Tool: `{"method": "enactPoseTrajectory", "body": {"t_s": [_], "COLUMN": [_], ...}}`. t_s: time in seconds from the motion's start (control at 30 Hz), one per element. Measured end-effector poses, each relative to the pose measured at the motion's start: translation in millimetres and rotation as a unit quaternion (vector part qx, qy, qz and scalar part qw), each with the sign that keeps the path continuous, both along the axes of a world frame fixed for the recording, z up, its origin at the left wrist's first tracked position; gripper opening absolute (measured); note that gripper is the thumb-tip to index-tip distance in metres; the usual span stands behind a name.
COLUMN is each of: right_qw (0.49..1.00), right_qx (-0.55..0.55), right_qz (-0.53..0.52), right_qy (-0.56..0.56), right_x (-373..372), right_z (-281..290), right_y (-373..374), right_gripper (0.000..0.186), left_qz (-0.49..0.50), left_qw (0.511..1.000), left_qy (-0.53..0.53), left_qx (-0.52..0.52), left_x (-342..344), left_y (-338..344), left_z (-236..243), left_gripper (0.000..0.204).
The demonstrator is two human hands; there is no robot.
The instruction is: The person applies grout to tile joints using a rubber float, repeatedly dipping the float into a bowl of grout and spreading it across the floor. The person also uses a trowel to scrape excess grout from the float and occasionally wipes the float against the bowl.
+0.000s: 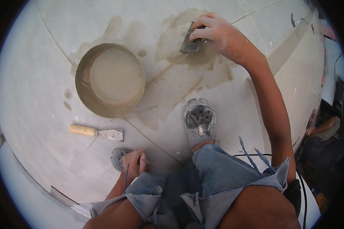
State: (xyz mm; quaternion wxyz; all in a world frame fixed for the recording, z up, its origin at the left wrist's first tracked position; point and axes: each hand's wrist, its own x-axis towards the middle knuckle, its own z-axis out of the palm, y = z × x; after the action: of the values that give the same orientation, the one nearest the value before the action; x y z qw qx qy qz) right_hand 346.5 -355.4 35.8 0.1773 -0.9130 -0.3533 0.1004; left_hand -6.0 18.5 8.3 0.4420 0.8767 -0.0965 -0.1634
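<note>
My right hand (216, 32) is closed around a dark, flat rubber spreader (190, 42). The spreader's lower edge rests on the tiled floor, in a wet patch of grey-beige slurry (172, 28) over a joint. To its left stands a round basin (82, 82) holding the same kind of thin slurry. A putty knife (97, 131) with a wooden handle and a smeared metal blade lies below the basin. My left hand (133, 164) is beside my left knee, its fingers curled; a small dark shape shows at them, too unclear to name.
My feet, in dusty grey clogs (200, 118), stand on the pale tiles. A raised pale ledge (294, 45) runs along the right. A black cable (304, 198) hangs near my right leg. Another person's foot (326, 126) shows at the far right.
</note>
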Motion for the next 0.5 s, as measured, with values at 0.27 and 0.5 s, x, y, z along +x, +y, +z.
{"method": "enactPoseTrajectory", "body": {"t_s": [0.27,0.5], "right_qw": [0.996,0.978], "right_qx": [0.006,0.029], "right_qz": [-0.086,-0.205], "right_qy": [-0.033,-0.028], "right_x": [-5,-86], "right_z": [24,23], "right_y": [-48,-37], "right_gripper": [0.029,0.044], "left_qz": [0.014,0.035], "left_qw": [1.000,0.999], "left_qy": [0.001,0.013], "left_qx": [0.026,0.038], "left_x": [-2,-5], "left_y": [1,-2], "left_z": [-1,0], "left_gripper": [0.022,0.020]}}
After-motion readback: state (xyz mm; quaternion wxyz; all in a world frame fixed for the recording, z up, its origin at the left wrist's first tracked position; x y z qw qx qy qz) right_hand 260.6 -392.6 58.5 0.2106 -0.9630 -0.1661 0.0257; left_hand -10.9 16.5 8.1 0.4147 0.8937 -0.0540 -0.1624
